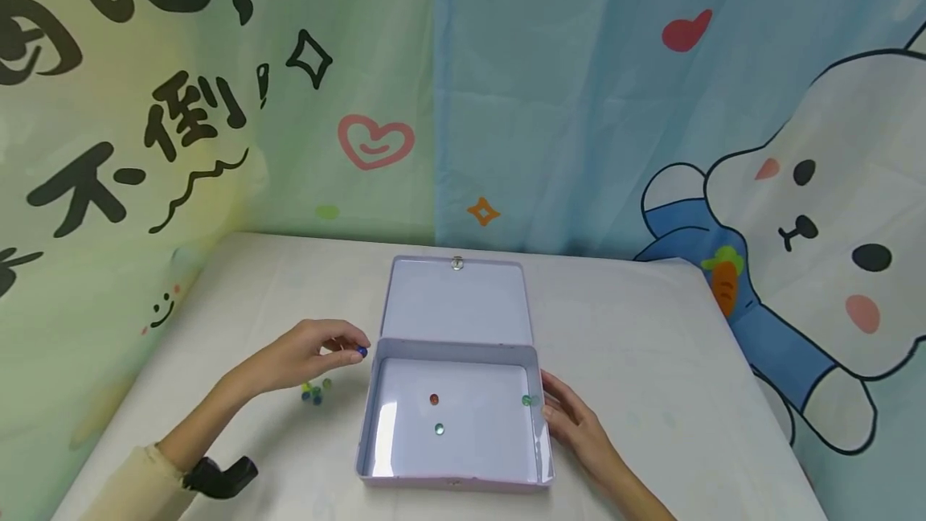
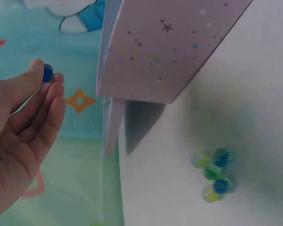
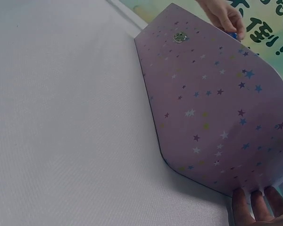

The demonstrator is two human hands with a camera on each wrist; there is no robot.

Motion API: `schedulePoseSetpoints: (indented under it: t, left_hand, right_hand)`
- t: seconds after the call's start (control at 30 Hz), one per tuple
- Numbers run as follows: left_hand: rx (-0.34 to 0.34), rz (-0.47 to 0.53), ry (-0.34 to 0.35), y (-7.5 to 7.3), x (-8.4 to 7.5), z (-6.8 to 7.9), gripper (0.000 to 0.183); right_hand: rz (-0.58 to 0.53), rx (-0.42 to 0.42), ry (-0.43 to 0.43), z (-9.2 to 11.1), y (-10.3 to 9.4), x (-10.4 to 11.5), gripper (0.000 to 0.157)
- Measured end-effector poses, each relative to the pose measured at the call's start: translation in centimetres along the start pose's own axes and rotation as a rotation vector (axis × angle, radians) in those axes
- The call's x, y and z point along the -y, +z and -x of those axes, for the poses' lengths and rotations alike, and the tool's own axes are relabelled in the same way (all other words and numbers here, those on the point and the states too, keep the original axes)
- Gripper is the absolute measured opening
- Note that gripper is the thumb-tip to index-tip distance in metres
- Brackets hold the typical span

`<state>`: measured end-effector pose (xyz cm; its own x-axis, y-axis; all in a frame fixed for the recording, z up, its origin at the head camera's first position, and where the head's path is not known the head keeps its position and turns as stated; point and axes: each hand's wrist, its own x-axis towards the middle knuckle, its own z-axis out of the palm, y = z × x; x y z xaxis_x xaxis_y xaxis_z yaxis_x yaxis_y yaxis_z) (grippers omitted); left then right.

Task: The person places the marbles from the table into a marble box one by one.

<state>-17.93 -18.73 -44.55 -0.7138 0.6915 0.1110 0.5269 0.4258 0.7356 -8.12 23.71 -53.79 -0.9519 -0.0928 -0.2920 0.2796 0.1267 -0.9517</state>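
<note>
Between thumb and fingertips my left hand [image 1: 323,352] pinches a blue marble [image 2: 48,73], just outside the left wall of an open metal box [image 1: 365,424]. My right hand [image 1: 581,427] rests its fingers against the box's right outer side; the right wrist view shows those fingertips [image 3: 258,205] touching the star-printed wall. Inside the box lie an orange-brown marble [image 1: 434,399], a pale green marble [image 1: 439,429] and a green marble [image 1: 526,400] by the right wall. On the table left of the box, a cluster of several marbles [image 2: 212,172], blue, green and yellow, sits beneath my left forearm.
The box's hinged lid [image 1: 456,301] lies folded back behind it, with a metal clasp [image 1: 457,263] at its far edge. A white cloth covers the table [image 1: 637,328]. Behind hangs a printed curtain [image 1: 535,103]. A black wrist mount [image 1: 220,478] sits on my left sleeve.
</note>
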Motion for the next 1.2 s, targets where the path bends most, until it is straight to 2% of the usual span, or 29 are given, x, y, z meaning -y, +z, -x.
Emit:
schedulePoseSetpoints:
  t: [0.13, 0.3, 0.47, 0.8, 1.03, 1.2]
  left_hand:
    - [0.096, -0.003, 0.039, 0.2, -0.9, -1.4, 0.025]
    - [0.236, -0.016, 0.101, 1.0, -2.3, -3.2, 0.022]
    - [0.360, -0.051, 0.097, 2.1, -3.5, -5.1, 0.021]
    - [0.491, -0.103, 0.224, 4.0, -5.8, -9.0, 0.018]
    - [0.552, -0.134, 0.227, 5.8, -6.7, -11.2, 0.014]
    - [0.628, -0.157, 0.221, 7.1, -7.0, -12.5, 0.016]
  right_hand:
    - [0.002, 0.004, -0.008, 0.2, 0.1, 0.0, 0.055]
    - [0.008, 0.019, -0.031, 0.4, 0.1, 0.2, 0.055]
    - [-0.001, 0.041, -0.040, 0.4, 0.1, 0.3, 0.055]
    - [-0.004, 0.030, -0.023, -0.2, -0.3, 0.1, 0.056]
    - [-0.001, 0.015, -0.022, -0.2, -0.3, 0.0, 0.055]
    - [0.003, 0.036, -0.042, 0.1, -0.2, 0.0, 0.055]
